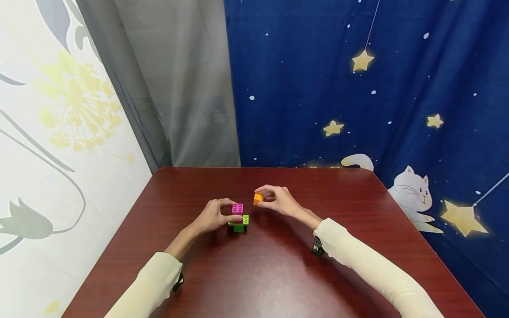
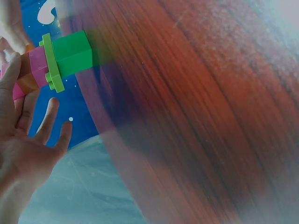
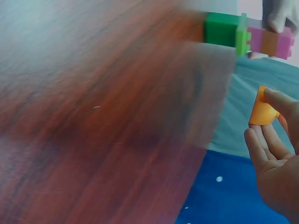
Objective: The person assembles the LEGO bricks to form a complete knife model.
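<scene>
My left hand (image 1: 212,216) grips the upper part of a stack of toy bricks. At its base is a green brick (image 2: 74,52), standing on or close over the table. Above that lies a lime plate (image 2: 52,60) wider than the brick, with studs showing at its ends. Higher up come a pink brick (image 2: 38,63), an orange-brown one (image 3: 269,43) and a magenta top brick (image 1: 237,207); thumb and fingers partly hide these. To the right of the stack, my right hand (image 1: 284,202) pinches a separate orange brick (image 1: 257,199) between thumb and fingertips, raised above the table and apart from the stack.
A dark red-brown wooden table (image 1: 270,269) spans the space under both hands. Behind its far edge hang a grey curtain (image 1: 191,88) and a blue curtain (image 1: 294,88) with stars and a cat. A pale patterned wall (image 1: 71,176) stands on the left.
</scene>
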Action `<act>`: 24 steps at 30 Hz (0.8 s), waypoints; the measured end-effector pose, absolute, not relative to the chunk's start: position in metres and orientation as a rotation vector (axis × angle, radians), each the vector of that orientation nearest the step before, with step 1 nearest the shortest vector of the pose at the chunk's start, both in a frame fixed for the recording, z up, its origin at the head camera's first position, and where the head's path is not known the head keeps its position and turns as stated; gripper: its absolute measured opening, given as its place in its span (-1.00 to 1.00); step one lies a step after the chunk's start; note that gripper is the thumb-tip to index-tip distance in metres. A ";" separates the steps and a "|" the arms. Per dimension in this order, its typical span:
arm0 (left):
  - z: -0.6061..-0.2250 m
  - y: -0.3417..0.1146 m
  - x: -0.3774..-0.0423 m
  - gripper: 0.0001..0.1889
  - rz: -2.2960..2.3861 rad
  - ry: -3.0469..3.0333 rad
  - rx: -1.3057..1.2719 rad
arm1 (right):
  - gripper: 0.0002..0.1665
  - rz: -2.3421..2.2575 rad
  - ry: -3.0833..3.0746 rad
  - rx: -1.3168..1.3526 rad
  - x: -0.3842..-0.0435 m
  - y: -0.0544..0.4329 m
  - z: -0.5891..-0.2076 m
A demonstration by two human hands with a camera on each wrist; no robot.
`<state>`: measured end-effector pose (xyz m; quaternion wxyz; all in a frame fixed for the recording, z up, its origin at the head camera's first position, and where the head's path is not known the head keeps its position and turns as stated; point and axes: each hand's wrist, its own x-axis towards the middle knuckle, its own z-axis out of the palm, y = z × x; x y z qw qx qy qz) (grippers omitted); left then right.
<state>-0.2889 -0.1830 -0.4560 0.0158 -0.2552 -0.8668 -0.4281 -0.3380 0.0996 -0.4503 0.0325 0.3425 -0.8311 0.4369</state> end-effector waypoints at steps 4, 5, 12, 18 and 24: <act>-0.456 -0.183 -0.290 -0.55 -1.332 -2.685 -0.805 | -0.53 1.377 -2.535 1.052 -0.335 0.095 -0.438; -0.456 -0.183 -0.290 -0.55 -1.327 -2.686 -0.802 | -0.53 1.384 -2.533 1.052 -0.334 0.093 -0.435; -0.456 -0.184 -0.289 -0.57 -1.307 -2.675 -0.806 | -0.53 1.395 -2.505 1.120 -0.325 0.083 -0.419; -0.457 -0.184 -0.288 -0.57 -1.329 -2.665 -0.819 | -0.51 1.416 -2.486 1.203 -0.317 0.072 -0.416; -0.456 -0.183 -0.289 -0.55 -1.302 -2.676 -0.805 | -0.51 1.463 -2.452 1.269 -0.309 0.060 -0.416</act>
